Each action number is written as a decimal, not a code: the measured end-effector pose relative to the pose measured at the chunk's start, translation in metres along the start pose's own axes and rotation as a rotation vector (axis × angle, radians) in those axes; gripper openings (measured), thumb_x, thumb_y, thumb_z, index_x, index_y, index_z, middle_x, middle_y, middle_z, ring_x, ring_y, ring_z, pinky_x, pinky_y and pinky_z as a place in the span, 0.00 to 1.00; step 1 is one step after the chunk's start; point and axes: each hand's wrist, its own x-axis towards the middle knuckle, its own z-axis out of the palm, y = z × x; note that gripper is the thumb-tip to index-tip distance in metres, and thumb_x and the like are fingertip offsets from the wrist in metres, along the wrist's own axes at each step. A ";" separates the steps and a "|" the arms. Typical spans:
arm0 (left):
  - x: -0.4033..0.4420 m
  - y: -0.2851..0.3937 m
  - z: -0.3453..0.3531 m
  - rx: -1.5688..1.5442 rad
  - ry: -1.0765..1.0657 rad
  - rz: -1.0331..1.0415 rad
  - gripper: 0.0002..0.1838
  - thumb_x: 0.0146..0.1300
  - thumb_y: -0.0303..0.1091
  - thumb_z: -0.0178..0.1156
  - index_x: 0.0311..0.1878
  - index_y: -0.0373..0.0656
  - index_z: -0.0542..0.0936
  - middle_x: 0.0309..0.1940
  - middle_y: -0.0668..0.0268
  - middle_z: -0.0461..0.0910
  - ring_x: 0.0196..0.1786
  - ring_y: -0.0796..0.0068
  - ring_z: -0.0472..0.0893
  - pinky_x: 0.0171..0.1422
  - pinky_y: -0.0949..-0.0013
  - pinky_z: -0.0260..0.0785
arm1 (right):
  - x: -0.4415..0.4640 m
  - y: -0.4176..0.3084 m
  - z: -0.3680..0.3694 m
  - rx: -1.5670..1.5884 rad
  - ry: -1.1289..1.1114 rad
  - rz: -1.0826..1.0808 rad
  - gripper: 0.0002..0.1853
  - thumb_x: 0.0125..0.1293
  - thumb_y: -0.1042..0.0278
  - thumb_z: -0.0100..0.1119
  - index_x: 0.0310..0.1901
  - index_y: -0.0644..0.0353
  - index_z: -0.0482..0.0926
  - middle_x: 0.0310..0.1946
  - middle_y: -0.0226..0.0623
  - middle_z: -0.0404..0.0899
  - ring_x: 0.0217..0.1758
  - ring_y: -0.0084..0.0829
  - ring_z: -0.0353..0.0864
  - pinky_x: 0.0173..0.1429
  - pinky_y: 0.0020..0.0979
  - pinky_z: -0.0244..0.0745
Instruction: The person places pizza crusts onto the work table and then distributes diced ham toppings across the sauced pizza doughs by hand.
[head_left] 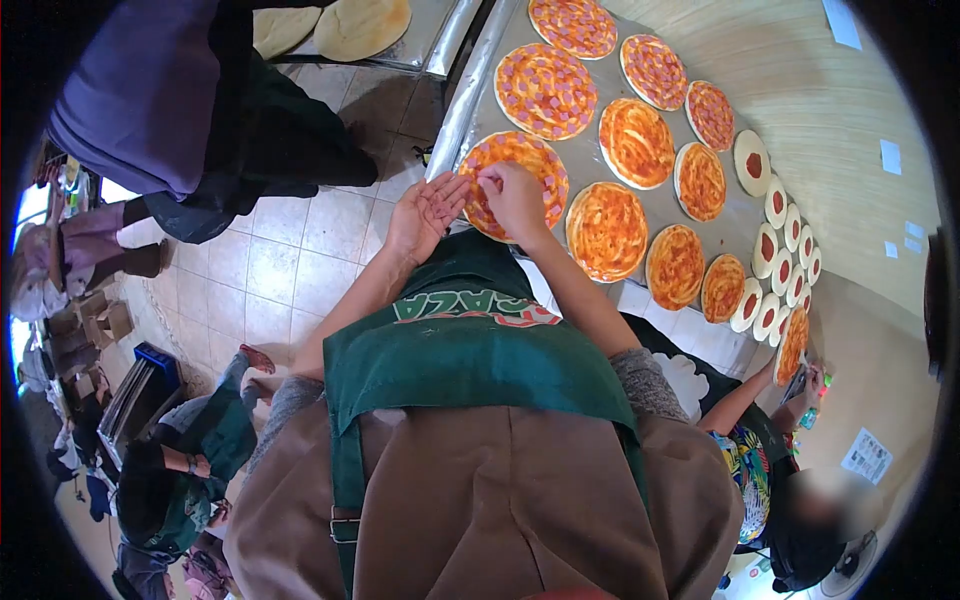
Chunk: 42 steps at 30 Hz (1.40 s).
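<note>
My left hand point(430, 215) is turned palm up with its fingers stretched out, at the left edge of the nearest pizza point(545, 170). Small pink bits may lie in the palm, but they blend in too much to be sure. My right hand point(514, 203) is over that same pizza, thumb and fingers pinched together close to the left fingertips; whatever is in the pinch is too small to name. Red sauce and pink ham cubes cover the pizza, partly hidden by my hands. Just to its right sits a pizza with sauce only point(607, 232).
Several pizzas, some with ham point(545, 91), others just sauced point(637, 143), fill the metal table point(590, 120). Small dough rounds with sauce dots point(752, 163) line its far side. A co-worker in purple point(140, 100) stands at left; another person's arm point(740, 405) reaches in at right.
</note>
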 end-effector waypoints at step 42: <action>0.006 -0.016 -0.014 0.327 0.114 -0.021 0.15 0.71 0.28 0.50 0.58 0.31 0.71 0.50 0.57 0.78 0.53 0.71 0.80 0.60 0.73 0.75 | 0.025 0.044 0.018 0.024 0.049 0.164 0.08 0.53 0.68 0.66 0.33 0.62 0.84 0.30 0.41 0.85 0.32 0.35 0.85 0.39 0.33 0.78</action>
